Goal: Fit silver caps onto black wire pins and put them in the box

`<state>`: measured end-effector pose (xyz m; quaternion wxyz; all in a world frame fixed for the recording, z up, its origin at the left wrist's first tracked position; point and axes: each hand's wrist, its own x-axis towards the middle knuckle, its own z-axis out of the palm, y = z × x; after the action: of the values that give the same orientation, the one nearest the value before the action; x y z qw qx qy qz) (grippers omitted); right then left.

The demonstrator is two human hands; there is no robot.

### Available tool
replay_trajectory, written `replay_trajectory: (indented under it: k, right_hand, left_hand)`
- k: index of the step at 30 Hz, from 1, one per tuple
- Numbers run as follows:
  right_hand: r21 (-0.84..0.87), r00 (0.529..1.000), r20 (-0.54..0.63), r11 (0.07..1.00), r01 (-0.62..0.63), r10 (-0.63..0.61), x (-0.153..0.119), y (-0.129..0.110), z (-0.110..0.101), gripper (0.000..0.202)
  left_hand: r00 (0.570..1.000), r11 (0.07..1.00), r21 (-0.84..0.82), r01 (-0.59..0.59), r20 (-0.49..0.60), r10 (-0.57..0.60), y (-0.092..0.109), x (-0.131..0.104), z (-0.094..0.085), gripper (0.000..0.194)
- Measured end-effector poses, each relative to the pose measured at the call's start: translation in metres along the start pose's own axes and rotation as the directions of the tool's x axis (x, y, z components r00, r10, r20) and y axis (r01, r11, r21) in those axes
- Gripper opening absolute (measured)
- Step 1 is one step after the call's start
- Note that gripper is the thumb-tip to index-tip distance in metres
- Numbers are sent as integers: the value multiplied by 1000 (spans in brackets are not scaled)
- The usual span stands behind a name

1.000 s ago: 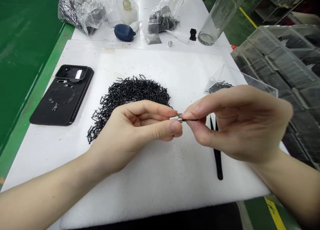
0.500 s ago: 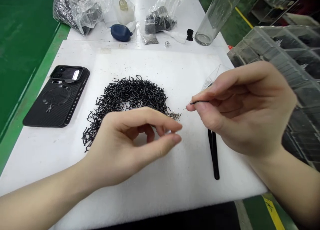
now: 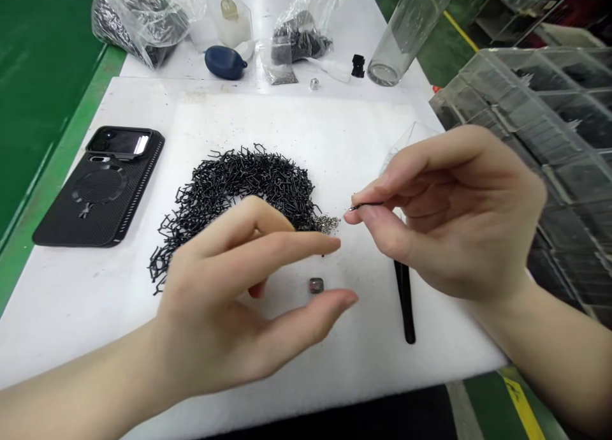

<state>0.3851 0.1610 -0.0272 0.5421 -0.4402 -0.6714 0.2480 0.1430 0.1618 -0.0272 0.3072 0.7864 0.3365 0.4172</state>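
Note:
My right hand (image 3: 454,204) pinches a thin dark bent piece (image 3: 366,205) between thumb and fingertips, its shiny tip pointing left; it resembles the pieces in the heap. Facing it, my left hand (image 3: 239,287) has thumb and index finger apart with nothing between the tips. In the gap behind them shows a small glassy block (image 3: 316,286), apparently on the white pad (image 3: 354,351). Behind the left hand spreads a heap of black bent pieces (image 3: 258,175), partly hidden. Tiny metallic bits (image 3: 327,224) lie at its right edge. Black tweezers (image 3: 405,303) lie below the right hand.
A black phone (image 3: 100,185) lies at the left. Along the back stand a plastic bag (image 3: 143,22), a blue rubber bulb (image 3: 224,62), a second bag (image 3: 301,38), a small clear nut-like piece (image 3: 314,83) and a glass cylinder (image 3: 406,38). Clear compartment drawers (image 3: 535,108) stand at right.
My left thumb and index finger have spread apart, and the small glassy block now shows between them. My right hand has shifted slightly left, still pinching the thin piece. The whole view has shifted slightly.

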Motion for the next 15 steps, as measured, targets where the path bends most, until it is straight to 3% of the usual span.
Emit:
replay_trajectory:
  k: [3,8,15]
  right_hand:
    - [5,999,6,999,46,-47,0,1,1,32]
    - [5,1000,-12,1000,15,-15,0,1,3,34]
    - [33,1000,1,999,-8,8,-1,-2,3,31]
  left_hand:
    - [998,998,-68,5,-67,-10,3,2,-2,28]
    - [999,979,-201,37,31,-31,2,5,-3,46]
    - [987,962,-257,90,152,-51,-1,0,-3,60]
